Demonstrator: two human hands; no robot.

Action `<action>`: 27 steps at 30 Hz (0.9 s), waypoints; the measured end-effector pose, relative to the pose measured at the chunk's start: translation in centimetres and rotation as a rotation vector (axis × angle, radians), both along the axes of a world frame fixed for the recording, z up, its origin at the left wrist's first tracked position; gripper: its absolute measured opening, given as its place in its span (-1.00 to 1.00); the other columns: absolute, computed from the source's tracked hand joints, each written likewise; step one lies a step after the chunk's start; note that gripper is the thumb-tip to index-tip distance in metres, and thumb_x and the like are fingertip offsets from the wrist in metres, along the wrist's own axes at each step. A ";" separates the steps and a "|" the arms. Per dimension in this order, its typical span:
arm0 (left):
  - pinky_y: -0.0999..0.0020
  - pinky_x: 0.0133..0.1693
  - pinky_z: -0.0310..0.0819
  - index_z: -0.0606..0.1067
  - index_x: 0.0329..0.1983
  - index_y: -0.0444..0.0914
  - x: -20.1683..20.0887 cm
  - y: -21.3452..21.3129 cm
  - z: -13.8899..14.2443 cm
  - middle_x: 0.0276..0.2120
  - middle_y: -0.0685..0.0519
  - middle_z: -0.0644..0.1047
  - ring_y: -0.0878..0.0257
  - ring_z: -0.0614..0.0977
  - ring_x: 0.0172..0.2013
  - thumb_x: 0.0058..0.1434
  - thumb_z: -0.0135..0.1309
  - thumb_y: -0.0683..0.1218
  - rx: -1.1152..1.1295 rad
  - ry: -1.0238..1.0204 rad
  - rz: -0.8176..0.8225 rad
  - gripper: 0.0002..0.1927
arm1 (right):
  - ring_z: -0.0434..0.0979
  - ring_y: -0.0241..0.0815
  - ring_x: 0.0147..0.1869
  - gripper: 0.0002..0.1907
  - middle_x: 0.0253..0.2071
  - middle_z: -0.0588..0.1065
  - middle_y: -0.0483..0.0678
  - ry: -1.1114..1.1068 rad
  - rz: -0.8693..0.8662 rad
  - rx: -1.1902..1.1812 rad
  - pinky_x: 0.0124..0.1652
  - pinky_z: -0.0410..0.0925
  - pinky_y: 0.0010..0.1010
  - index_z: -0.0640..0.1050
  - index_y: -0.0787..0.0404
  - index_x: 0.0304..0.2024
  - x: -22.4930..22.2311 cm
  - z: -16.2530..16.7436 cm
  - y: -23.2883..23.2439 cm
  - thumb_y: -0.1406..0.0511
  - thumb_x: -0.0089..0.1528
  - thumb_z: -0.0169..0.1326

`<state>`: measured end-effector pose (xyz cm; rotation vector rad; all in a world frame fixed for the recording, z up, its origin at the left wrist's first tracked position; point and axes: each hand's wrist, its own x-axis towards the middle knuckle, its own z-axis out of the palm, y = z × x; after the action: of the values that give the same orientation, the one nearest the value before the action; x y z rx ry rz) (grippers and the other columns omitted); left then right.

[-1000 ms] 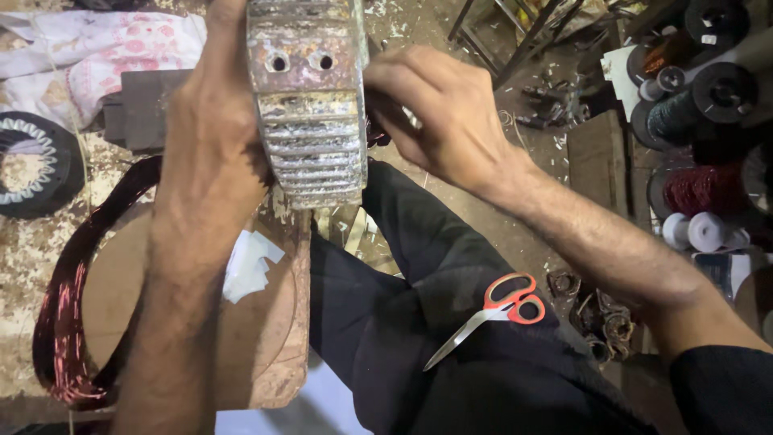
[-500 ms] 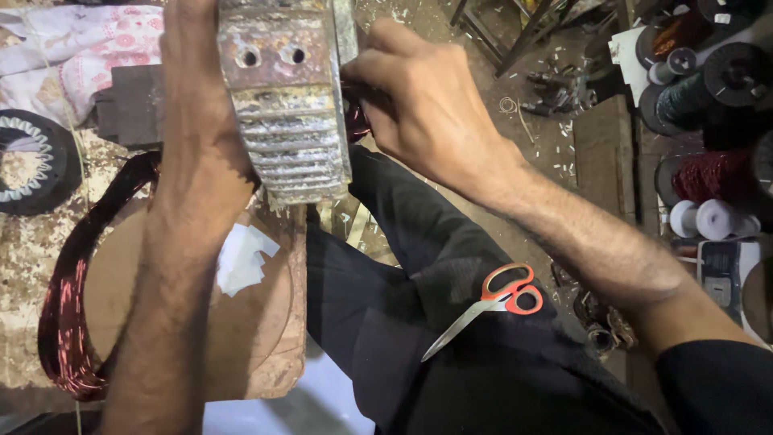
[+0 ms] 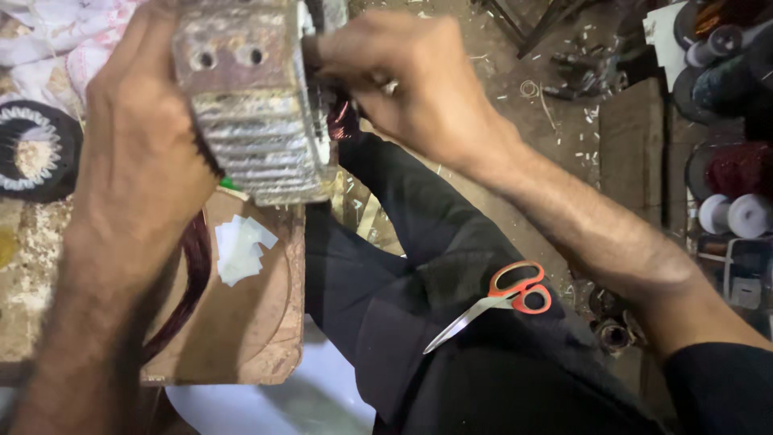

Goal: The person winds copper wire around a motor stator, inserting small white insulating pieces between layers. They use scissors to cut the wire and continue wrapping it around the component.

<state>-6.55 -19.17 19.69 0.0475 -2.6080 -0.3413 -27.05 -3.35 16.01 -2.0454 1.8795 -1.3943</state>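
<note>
The left hand [image 3: 141,153] clamps the grey ribbed metal motor housing [image 3: 250,105] at its 9 o'clock side, holding it raised above the worn wooden board [image 3: 241,338]. The right hand [image 3: 403,80], fingers pinched together, works at the reddish copper winding [image 3: 342,121] at the housing's 3 o'clock face. The step looks like seating winding wire; steady, fine fingertip pressure seems needed next. Red-handled scissors [image 3: 503,302] lie on the lap at 5 o'clock.

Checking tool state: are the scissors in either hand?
No, the red-handled scissors lie on the dark trouser leg, while both hands are up at the finned metal housing.
</note>
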 end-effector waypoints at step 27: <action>0.20 0.12 0.51 0.42 0.19 -0.55 -0.6 -1.1 -2.9 0.04 -0.21 0.55 0.01 0.63 0.07 0.45 0.12 -0.31 0.216 0.148 -0.116 -0.70 | 0.65 0.00 -0.14 -0.79 -0.18 0.57 0.09 -0.066 -0.263 -0.029 -0.16 0.47 -0.27 0.67 0.27 -0.08 2.1 -2.1 1.3 0.48 0.23 0.27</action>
<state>-7.10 -20.29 16.81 -0.0529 -2.4235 -0.6418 -24.98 -2.04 13.94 -1.7892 2.1750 -1.5299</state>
